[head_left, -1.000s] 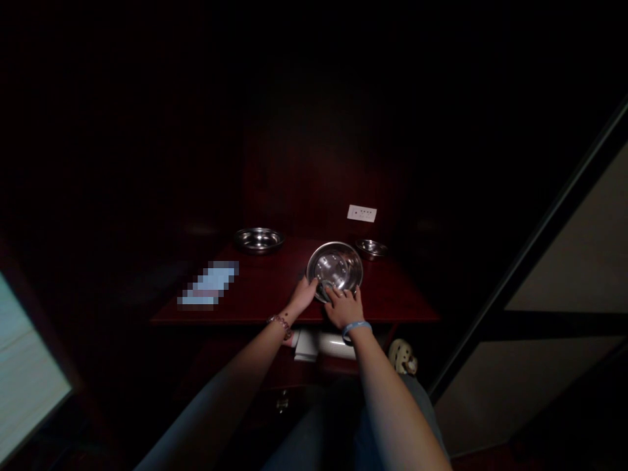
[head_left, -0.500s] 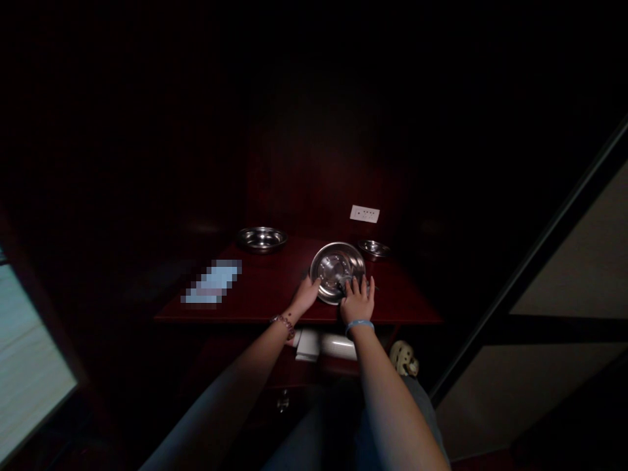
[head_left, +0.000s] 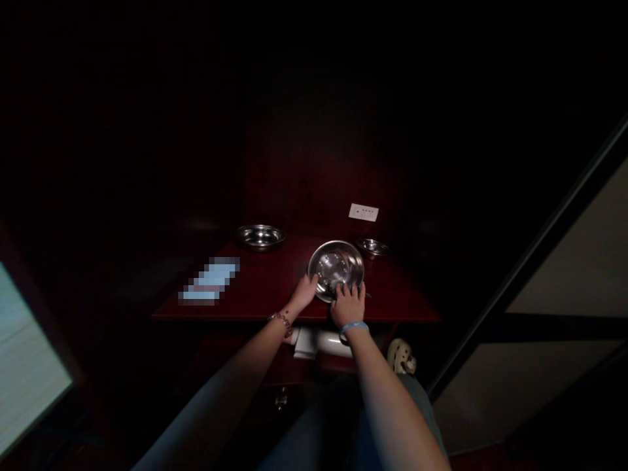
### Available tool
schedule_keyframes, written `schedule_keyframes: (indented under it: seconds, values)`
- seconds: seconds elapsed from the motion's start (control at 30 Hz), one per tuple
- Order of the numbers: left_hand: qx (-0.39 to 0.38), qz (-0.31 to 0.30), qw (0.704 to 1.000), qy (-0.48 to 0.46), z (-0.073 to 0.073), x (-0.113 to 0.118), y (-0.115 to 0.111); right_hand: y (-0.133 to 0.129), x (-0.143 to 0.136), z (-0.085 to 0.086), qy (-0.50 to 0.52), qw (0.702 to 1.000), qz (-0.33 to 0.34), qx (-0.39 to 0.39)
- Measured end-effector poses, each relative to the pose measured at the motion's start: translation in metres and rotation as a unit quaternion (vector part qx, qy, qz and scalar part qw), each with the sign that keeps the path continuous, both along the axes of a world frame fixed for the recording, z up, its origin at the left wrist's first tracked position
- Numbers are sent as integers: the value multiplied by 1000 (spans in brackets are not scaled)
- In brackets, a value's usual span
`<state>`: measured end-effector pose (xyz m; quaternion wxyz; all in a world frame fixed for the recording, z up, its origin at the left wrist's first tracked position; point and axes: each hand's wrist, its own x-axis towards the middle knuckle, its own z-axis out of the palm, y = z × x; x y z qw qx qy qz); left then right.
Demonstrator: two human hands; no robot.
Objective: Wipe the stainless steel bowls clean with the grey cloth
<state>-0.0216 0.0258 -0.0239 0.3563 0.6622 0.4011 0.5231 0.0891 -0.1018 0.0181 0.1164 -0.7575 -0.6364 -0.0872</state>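
A shiny round metal plate (head_left: 335, 265) is tilted up over the dark red table (head_left: 265, 297), near its front edge. My left hand (head_left: 305, 291) grips the plate's left rim, thumb on the inner side. At the plate's lower right, my right hand (head_left: 348, 305) has its fingers spread over the rim and inner face. Something small and dark shows by its fingertips, too unclear to name. Behind, a metal dish (head_left: 260, 237) rests at the back left and a smaller one (head_left: 373, 248) at the back right.
A blurred pale rectangle (head_left: 210, 281) lies on the table's left side. A white socket (head_left: 364, 212) is on the back wall. Below the tabletop are a white roll (head_left: 333, 343) and a cream shoe (head_left: 401, 357).
My right hand has shifted slightly left and down along the plate, its fingers less stretched. My left hand keeps its hold on the rim.
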Motion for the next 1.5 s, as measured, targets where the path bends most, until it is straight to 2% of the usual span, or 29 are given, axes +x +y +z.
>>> schedule_keyframes:
  seconds: [0.37, 0.57, 0.83, 1.1, 1.33, 1.5]
  values:
    - [-28, 21, 999, 3, 8, -4, -3, 7, -8, 6, 99, 985, 99, -96]
    - [-36, 20, 999, -9, 6, -4, -1, 2, -3, 8, 68, 984, 143, -88]
    - [-40, 23, 999, -5, 3, -4, 2, -2, 4, 8, 7, 993, 96, -61]
    - [-35, -1, 999, -20, -2, -2, 8, -2, 18, 6, -20, 998, 42, -33]
    - [-14, -15, 999, -39, -5, -2, 9, -3, 13, 0, -19, 1000, 18, 2]
    - [-4, -26, 998, -53, -2, -1, 6, -3, 9, -2, -17, 1000, 10, -12]
